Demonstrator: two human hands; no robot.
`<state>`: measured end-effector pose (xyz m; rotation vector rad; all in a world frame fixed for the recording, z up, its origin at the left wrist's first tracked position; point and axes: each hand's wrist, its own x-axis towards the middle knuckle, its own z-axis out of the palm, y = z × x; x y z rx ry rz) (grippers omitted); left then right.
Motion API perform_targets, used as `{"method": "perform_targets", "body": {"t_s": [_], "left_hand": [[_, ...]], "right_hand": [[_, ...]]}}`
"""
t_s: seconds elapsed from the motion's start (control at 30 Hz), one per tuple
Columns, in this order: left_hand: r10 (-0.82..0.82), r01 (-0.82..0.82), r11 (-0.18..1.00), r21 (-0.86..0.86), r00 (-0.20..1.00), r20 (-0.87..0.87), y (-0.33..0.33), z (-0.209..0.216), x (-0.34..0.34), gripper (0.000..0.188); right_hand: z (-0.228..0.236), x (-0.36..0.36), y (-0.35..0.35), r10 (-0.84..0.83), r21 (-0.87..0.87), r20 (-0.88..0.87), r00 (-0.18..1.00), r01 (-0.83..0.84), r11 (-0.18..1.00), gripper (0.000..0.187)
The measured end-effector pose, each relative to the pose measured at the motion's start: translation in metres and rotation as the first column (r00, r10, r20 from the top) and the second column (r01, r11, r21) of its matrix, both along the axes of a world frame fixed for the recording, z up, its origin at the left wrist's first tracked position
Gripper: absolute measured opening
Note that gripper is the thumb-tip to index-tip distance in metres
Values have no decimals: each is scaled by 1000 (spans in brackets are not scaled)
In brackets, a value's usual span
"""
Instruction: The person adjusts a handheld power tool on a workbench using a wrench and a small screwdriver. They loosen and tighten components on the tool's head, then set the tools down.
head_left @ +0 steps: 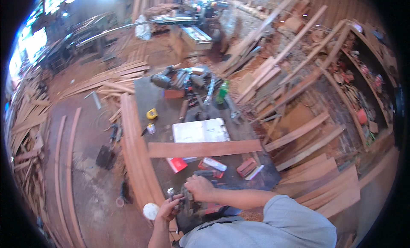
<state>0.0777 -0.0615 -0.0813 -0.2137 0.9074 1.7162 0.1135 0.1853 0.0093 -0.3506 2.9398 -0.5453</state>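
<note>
Close to my body, at the table's near edge, both hands are on a dark metal tool (186, 205) whose exact kind I cannot make out. My left hand (168, 208) curls its fingers round the tool's left side, beside a shiny metal knob (171, 191). Over the tool's top, my right hand (200, 187) is closed. A white round object (150, 211) lies by my left wrist. Just beyond the hands, a flat reddish board (205, 149) crosses the table. Between board and hands lie a red box (177, 164), a white-and-red packet (214, 164) and a reddish block (247, 167).
Long planks (136, 145) run along the table's left side. Farther up are open papers (200, 130), a yellow tape measure (151, 114), a green bottle (222, 92) and piled tools (188, 80). Stacked boards (329, 186) stand at right; two strips (71, 158) lie on the left floor.
</note>
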Motion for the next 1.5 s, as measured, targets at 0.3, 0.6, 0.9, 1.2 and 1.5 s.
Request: {"method": "perform_targets", "body": {"t_s": [0.3,0.6,0.9,1.2,1.5], "left_hand": [[-3,3,999,52,1000,-6,1,3,2,52],[-82,77,991,-106,995,-50,4,4,-4,49],[-39,32,993,-115,997,-59,4,4,0,47],[-15,11,999,-39,994,-108,3,11,0,45],[-55,38,988,-150,992,-110,6,13,-2,45]], "right_hand": [[4,-3,1,0,41,14,1000,-1,999,27],[1,-2,1,8,31,2,1000,-8,999,29],[-10,-1,4,33,11,-100,994,-32,999,31],[4,-5,2,11,49,2,1000,-12,999,30],[4,-5,3,8,40,17,1000,-9,999,25]]}}
